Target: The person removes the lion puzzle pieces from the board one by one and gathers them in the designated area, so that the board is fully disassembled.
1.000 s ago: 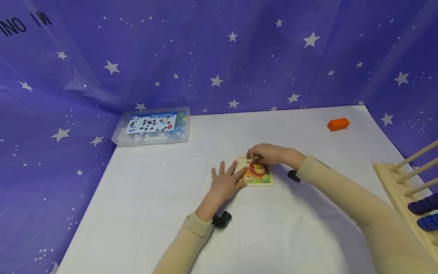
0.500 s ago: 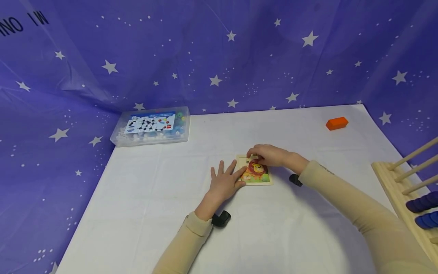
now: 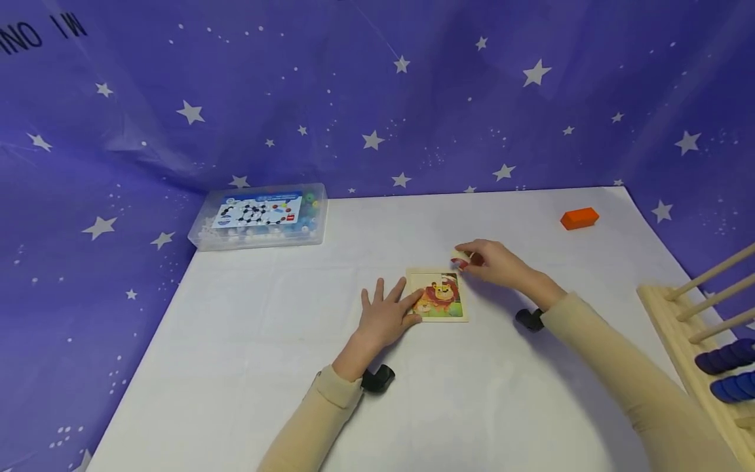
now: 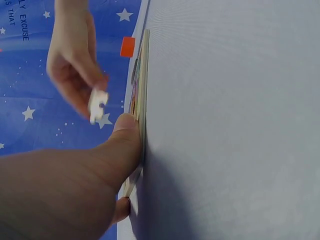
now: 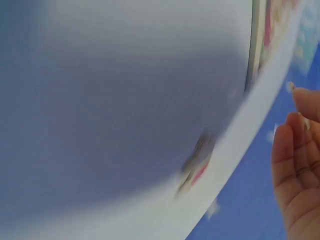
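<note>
A small square wooden jigsaw puzzle (image 3: 442,305) with a lion picture lies on the table. Bare wood shows along its upper part. My left hand (image 3: 382,322) rests on its left edge, fingers spread; in the left wrist view the thumb (image 4: 125,132) presses on the rim. Just beyond the upper right corner my right hand (image 3: 498,263) pinches a puzzle piece (image 3: 460,259) between thumb and fingers. The left wrist view shows that piece (image 4: 98,106) raised, with a notch in its edge. A blurred flat piece (image 5: 195,167) lies on the tabletop in the right wrist view.
A clear plastic case (image 3: 259,217) with a molecule-model label stands at the back left. An orange block (image 3: 580,218) lies at the back right. A wooden bead frame (image 3: 687,354) stands at the right edge. A purple starry cloth (image 3: 330,98) hangs behind the white table (image 3: 283,308).
My right hand has come off the top of the puzzle and moved right and away, carrying a piece. More of the lion picture shows. The left hand has stayed on the puzzle's edge.
</note>
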A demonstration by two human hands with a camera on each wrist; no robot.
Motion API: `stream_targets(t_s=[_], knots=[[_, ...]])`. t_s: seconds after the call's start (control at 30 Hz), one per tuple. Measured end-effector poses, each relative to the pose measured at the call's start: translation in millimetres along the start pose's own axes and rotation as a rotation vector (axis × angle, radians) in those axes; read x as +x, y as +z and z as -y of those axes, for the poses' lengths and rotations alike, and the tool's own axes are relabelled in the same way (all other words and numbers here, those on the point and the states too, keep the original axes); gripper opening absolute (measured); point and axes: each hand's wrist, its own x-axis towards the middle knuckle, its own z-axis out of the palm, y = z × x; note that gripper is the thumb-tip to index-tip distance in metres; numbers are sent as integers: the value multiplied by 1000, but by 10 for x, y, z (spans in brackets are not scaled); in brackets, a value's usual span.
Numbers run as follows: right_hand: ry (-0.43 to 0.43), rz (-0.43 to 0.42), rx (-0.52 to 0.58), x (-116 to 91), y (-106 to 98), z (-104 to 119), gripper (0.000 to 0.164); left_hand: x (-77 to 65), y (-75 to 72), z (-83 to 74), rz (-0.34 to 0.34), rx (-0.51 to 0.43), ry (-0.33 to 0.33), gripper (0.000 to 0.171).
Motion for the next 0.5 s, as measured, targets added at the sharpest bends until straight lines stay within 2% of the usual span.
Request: stream_targets(t_s=[0.1,0.17,0.23,0.3,0.5], knots=[[148,-57,60,-244,-144,-229,44,-10,30,-18,14,1,22,55],[243,-69,57,-400,-242,-373,44,-7,40,-26,6,4,35,55],[303,-58,31,-518,-310,-497,44,-7,33,-23,-6,8,32,55],[328,-28,2,-589,-335,-587,44,-11,15,-8,-15,8,20,55],[291,24,-106,-615,-291,-693,42,-17,-20,35,-16,-8,8,55]])
